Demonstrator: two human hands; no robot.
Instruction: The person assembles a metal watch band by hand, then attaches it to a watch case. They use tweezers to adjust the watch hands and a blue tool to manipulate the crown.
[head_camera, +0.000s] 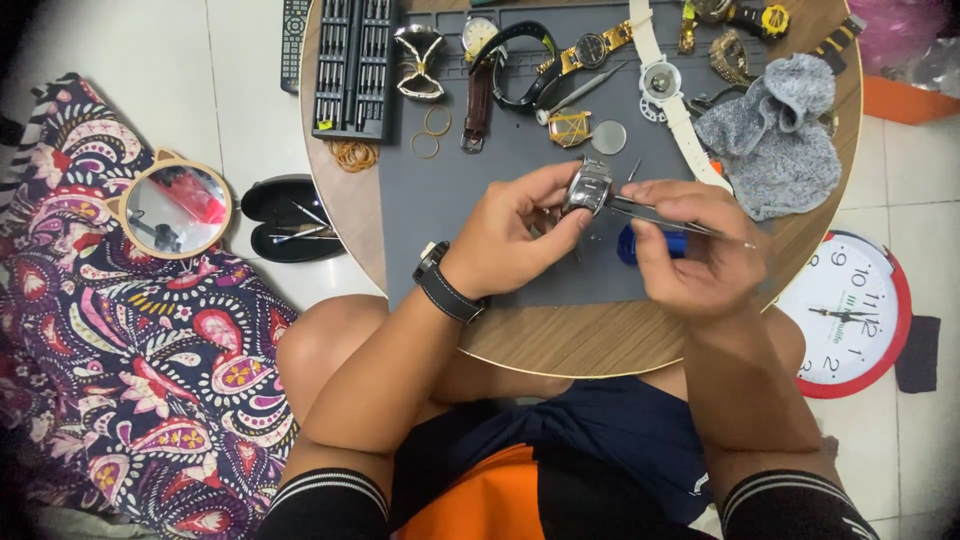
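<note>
**Head view: silver watch case held over the mat, tweezers at its side**

Head camera is looking straight down on a round wooden table (560, 345) carrying a grey work mat (440, 190).

- Left hand (505, 235), wearing a black wristwatch (447, 283), is pinching a silver rectangular watch case (588, 187) between thumb and fingertips, lifted clear above the mat's middle.
- Right hand (690, 245) is closed around slim metal tweezers (665, 212). Their long axis is running nearly level, from the free end out to the right toward the case on the left; the working tip is meeting the case's right edge, though the exact contact is too small to tell.
- Relation of note: the case is lying just left of the right hand and at the left hand's fingertips, so both hands are close, the left nearer since it is bearing it.

Surroundings: a blue tool (652, 243) is lying on the mat beneath the hands. A screwdriver bit set (354, 65) is sitting at the mat's upper left, a white-strapped watch (664, 85) and a grey cloth (775, 135) at upper right. On the floor, a red-rimmed wall clock (852, 312) is lying to the right, a round mirror (178, 208) to the left.
</note>
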